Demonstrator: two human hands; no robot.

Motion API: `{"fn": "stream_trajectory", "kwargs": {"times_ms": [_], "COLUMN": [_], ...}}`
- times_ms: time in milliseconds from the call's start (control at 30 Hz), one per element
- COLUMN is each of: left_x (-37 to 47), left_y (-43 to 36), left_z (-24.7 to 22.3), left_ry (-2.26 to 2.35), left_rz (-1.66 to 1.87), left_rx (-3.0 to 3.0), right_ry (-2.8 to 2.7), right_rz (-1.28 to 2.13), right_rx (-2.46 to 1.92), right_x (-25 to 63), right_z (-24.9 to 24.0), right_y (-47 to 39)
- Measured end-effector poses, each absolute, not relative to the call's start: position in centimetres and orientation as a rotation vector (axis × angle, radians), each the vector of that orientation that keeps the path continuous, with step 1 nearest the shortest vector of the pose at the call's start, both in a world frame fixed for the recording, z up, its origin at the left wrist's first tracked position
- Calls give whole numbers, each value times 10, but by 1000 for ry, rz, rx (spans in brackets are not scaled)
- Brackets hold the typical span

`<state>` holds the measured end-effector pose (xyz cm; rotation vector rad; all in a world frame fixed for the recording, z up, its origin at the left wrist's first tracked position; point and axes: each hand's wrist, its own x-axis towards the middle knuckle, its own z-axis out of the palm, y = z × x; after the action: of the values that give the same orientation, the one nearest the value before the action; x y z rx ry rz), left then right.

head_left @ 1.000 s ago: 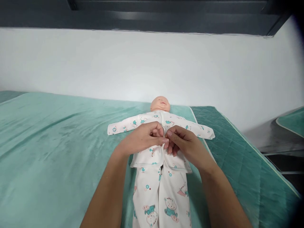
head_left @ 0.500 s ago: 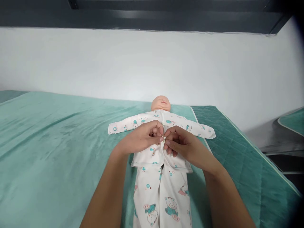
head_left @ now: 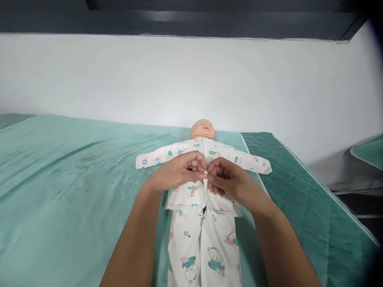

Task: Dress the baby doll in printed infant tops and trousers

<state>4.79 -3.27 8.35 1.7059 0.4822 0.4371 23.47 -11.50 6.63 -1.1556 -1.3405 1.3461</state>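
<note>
A baby doll (head_left: 202,129) lies on its back, wearing a white printed shirt (head_left: 185,198) and matching trousers (head_left: 185,235). Both sleeves stretch out sideways. Over the middle of the chest, my left hand (head_left: 182,169) pinches the shirt's front edge between thumb and fingers. My right hand (head_left: 230,179) pinches the opposite front edge, its fingertips touching or almost touching those of the left. A small pale button (head_left: 206,172) shows between the fingertips; whether it sits in its hole I cannot tell. Below the hands the shirt front parts slightly at the hem.
A light green sheet (head_left: 74,179) covers the bed under the doll. To the right lies a darker quilted green mat (head_left: 299,199) with a pale edge. A white wall (head_left: 149,79) rises behind, with a dark beam (head_left: 191,22) above.
The fingertips have shifted slightly at the shirt's front, and the button between them shows a little more. The doll and its clothes lie as before.
</note>
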Motion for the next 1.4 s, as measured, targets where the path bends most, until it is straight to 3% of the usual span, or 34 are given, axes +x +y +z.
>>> {"fn": "stream_trajectory", "kwargs": {"times_ms": [467,933,1133,1267,1400], "left_x": [40,41,46,51,58], "left_y": [-30,-36,-33,-28,-26], "left_z": [86,91,85,77,70], "left_ry": [656,732,744,932,974], "left_rz": [271,333,649,1036,1129], "left_rx": [1766,1889,1727,1738,1871], "right_ry": [-1319,-1104,-946,-866,-1009], "right_rz": [1388,1337,1235,913,627], "right_rx": [-1078,-990,-828,-865,-1047], "right_x": [239,242,248,247,238], "right_z": [64,61,55,48,41], "right_y": [-114,-112,-109,-102,-96]}}
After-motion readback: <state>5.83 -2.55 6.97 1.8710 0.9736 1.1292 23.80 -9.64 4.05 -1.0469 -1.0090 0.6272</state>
